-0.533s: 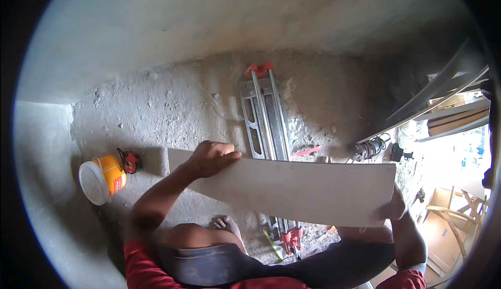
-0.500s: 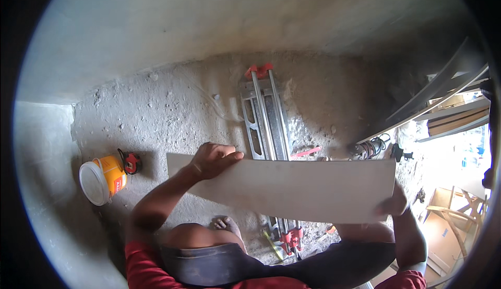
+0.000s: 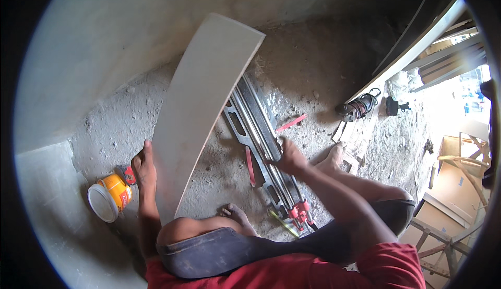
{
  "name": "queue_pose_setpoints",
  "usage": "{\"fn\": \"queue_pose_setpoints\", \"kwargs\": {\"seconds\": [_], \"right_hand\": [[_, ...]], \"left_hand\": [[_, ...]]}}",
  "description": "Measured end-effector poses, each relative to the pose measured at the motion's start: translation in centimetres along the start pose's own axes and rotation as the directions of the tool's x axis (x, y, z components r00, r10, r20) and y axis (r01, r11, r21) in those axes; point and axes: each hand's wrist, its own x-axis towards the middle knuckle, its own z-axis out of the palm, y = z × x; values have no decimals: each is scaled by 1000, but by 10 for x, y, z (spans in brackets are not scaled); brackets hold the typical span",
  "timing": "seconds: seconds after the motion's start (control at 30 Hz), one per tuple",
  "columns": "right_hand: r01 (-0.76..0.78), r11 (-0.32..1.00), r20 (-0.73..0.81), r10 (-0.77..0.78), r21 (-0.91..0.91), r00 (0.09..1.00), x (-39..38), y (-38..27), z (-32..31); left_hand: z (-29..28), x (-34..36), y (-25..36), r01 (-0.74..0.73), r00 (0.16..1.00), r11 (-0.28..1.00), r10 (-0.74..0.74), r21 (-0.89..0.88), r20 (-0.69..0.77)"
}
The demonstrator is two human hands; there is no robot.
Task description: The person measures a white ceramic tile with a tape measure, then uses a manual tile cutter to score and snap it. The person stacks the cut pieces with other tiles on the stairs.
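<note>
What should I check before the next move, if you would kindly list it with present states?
1. Left hand at the pale panel: ok, at its left edge.
2. Right hand at the panel: not ok, it is over the twin-rail tool.
3. Right hand touching the rails: cannot tell.
4. Tool's far end in sight: not ok, the panel hides it.
5. Yellow bucket outside the panel's outline: ok, left of it.

A red label (image 3: pixel 124 197) with pale lettering stood on the yellow bucket (image 3: pixel 110 183) at left, a tiny, illegible blue mark (image 3: pixel 461 181) on the brown panel (image 3: pixel 450 190) at right.
</note>
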Motion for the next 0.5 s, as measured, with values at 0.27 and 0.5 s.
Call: {"fn": "queue_pose_setpoints", "kwargs": {"seconds": [0.27, 0.5], "right_hand": [[-118, 951, -257, 194, 285, 947, -6, -14, 47], [-2, 949, -359, 122, 315, 926, -17, 17, 43]], "left_hand": [[3, -17, -34, 117, 993, 977, -119, 177, -2], [-15, -39, -48, 149, 986, 914, -165, 376, 10]]}}
